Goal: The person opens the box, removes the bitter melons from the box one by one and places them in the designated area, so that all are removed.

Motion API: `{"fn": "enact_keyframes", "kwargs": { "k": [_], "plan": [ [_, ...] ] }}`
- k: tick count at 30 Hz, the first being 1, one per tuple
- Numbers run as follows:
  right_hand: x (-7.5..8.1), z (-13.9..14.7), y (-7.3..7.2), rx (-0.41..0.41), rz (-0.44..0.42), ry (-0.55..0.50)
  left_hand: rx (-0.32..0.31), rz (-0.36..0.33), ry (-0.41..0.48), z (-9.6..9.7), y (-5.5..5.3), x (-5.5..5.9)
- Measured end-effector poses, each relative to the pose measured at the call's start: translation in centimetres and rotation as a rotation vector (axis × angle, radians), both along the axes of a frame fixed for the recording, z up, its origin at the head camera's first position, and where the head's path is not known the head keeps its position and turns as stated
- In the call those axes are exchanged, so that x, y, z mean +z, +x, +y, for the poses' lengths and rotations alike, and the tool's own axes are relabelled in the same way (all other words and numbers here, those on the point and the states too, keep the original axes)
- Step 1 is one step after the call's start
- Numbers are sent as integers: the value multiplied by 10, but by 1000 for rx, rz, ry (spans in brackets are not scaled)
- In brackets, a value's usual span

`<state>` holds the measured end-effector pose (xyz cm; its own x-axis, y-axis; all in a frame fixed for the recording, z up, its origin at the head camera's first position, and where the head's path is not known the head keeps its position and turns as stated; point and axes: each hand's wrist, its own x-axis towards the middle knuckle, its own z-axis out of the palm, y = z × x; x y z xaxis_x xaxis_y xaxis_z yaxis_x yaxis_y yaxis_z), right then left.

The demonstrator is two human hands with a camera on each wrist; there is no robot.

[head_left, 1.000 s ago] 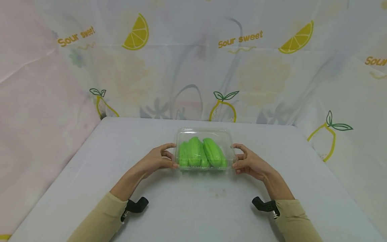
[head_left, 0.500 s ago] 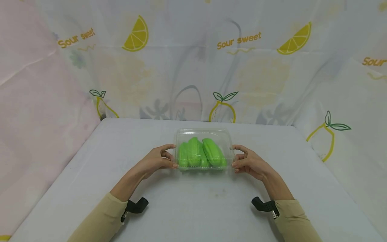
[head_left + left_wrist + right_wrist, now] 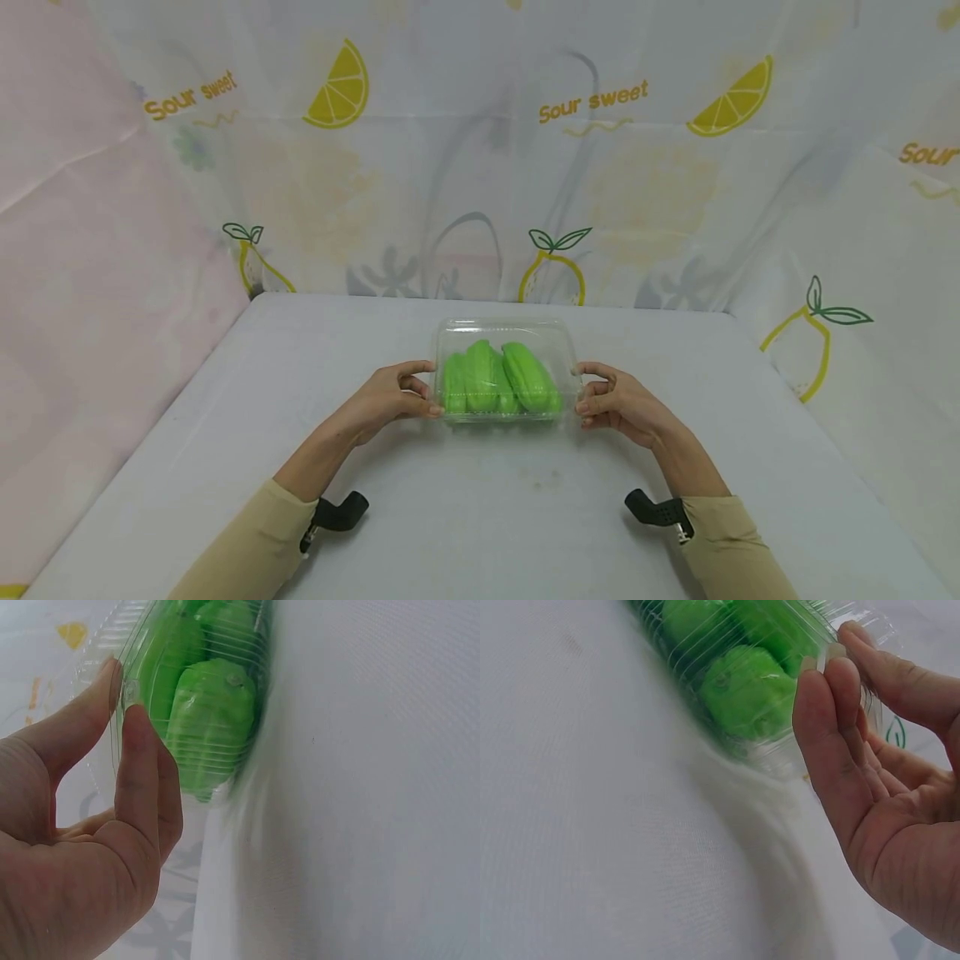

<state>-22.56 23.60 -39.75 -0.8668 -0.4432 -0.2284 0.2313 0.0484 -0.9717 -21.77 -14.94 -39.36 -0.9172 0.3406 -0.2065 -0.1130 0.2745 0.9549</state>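
In the head view a clear plastic clamshell box (image 3: 555, 340) sits at the middle of the white table, its lid down. Several bright green, long, ridged pieces (image 3: 529, 377) lie inside; their exact kind is unclear. My left hand (image 3: 390, 394) is at the box's left side, and its thumb and fingertips pinch the rim (image 3: 129, 691) in the left wrist view. On the opposite side my right hand (image 3: 626, 408) pinches the rim between thumb and fingers, which the right wrist view shows beside the green pieces (image 3: 750, 694).
A white cloth covers the table (image 3: 487, 517). Behind it hangs a curtain (image 3: 465, 167) printed with lemons and lettering, and a pinkish sheet (image 3: 97, 275) borders the left side. Black wrist cameras (image 3: 341, 510) sit at both sleeve cuffs.
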Motion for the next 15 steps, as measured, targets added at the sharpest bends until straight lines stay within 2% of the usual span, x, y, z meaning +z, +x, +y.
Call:
{"fn": "enact_keyframes", "kwargs": {
  "k": [15],
  "plan": [
    [0, -1, 0, -22, 34, 41, 13, 1, 7, 1, 0, -1]
  ]
}}
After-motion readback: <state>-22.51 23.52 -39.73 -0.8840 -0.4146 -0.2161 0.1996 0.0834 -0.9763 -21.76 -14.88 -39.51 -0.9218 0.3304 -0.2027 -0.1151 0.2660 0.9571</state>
